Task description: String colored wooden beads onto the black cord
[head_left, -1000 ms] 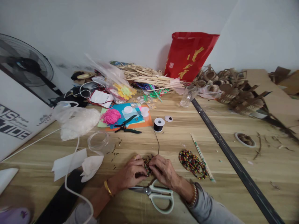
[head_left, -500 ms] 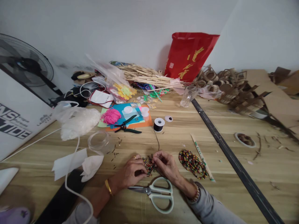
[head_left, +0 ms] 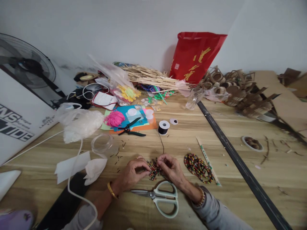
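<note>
A small heap of multicoloured beads (head_left: 154,169) lies on the table between my hands. At its left edge, my left hand (head_left: 136,172) has thumb and forefinger brought together in a pinch; whatever is between the tips is too small to make out. My right hand (head_left: 169,168) pinches a dark cord (head_left: 163,147) at the heap's right side. That cord runs back to a white-ended spool (head_left: 164,127) of black cord. Scissors (head_left: 159,198) with pale green handles lie just below the beads. Right of my right hand is a coiled string of beads (head_left: 198,168).
Thin sticks (head_left: 208,161) lie beside the coiled string. Pruning shears (head_left: 130,128) rest on coloured paper near pink yarn (head_left: 114,118). A clear round container (head_left: 103,145) and white paper (head_left: 72,167) are at left. A dark strip (head_left: 230,151) crosses the table at right.
My left hand has drawn slightly back from the beads, and its thumb and forefinger have come together. The right hand stays almost where it was.
</note>
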### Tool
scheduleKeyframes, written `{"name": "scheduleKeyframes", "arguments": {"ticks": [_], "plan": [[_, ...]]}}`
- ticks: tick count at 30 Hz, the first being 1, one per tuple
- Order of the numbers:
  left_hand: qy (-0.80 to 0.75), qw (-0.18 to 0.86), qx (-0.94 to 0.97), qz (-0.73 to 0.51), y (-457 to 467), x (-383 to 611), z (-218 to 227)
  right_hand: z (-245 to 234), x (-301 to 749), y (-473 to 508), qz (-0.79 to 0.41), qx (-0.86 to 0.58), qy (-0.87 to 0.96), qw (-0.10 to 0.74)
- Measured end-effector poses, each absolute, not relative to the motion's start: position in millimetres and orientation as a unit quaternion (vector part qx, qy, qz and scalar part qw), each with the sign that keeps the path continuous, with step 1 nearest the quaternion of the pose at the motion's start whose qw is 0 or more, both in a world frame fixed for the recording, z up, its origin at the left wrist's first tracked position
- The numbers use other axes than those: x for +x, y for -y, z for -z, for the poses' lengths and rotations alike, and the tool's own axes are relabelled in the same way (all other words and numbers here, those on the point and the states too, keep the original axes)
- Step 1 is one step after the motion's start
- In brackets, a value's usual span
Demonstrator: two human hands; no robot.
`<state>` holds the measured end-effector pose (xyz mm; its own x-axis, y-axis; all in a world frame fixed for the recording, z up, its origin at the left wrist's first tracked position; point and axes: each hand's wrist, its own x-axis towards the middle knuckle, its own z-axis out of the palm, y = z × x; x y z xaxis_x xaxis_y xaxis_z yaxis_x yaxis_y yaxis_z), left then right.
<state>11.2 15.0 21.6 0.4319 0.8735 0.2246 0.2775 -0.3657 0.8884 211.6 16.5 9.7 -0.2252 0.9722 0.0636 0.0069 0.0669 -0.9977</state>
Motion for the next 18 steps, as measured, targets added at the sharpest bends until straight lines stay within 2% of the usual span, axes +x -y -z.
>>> {"name": "scheduleKeyframes", "arguments": {"ticks": [4, 11, 18], "plan": [[-0.41, 0.44, 0.718, -0.351, -15.2, 8.9, -25.0, -8.3, 212.2, -15.0, -0.498, -0.426, 0.611, 0.444], [-0.429, 0.479, 0.683, -0.347, -15.5, 6.7, -25.6, -6.8, 212.4, -10.0, -0.343, -0.352, 0.763, 0.42], [-0.425, 0.48, 0.684, -0.349, -15.4, 6.3, -24.4, -5.3, 211.8, -10.2, -0.306, -0.323, 0.8, 0.403]]}}
